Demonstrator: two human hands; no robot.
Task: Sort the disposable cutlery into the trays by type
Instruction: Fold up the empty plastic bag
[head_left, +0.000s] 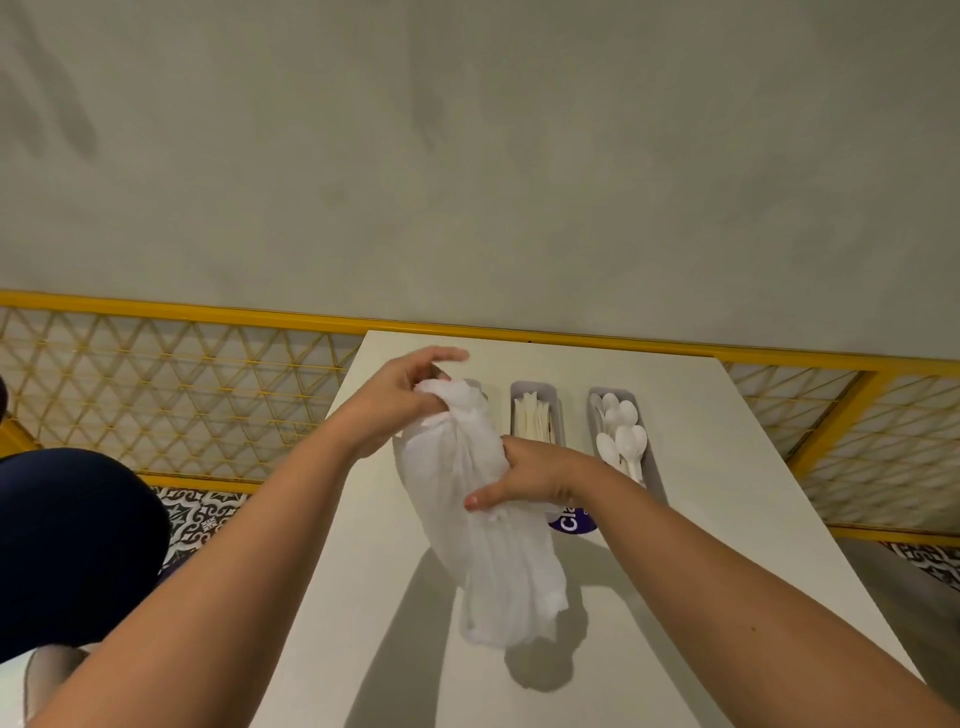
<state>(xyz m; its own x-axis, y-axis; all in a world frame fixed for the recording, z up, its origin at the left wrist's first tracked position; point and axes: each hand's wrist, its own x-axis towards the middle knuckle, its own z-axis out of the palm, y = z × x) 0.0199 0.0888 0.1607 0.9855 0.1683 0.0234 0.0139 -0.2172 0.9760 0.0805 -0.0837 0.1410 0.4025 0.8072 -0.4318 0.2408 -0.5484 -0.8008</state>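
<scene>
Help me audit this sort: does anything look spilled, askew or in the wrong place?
Nothing looks spilled. The right tray holds only spoons, the middle tray only flat white pieces. The white bag, gripped by left hand and right hand, hides whatever lies behind it.

A: What's in the grip?
B: A white bag (498, 561), hanging over a white table (727, 519).
A: Anything near it?
B: A purple label (571, 523) lettered "Cla", just right of the grip, partly hidden.
A: Beyond?
B: A yellow lattice fence (182, 395), then a grey wall (467, 156) above it.
A: Far left?
B: Patterned tiles (202, 512) and a dark blue shape (67, 545); what it is, I can't tell.
</scene>
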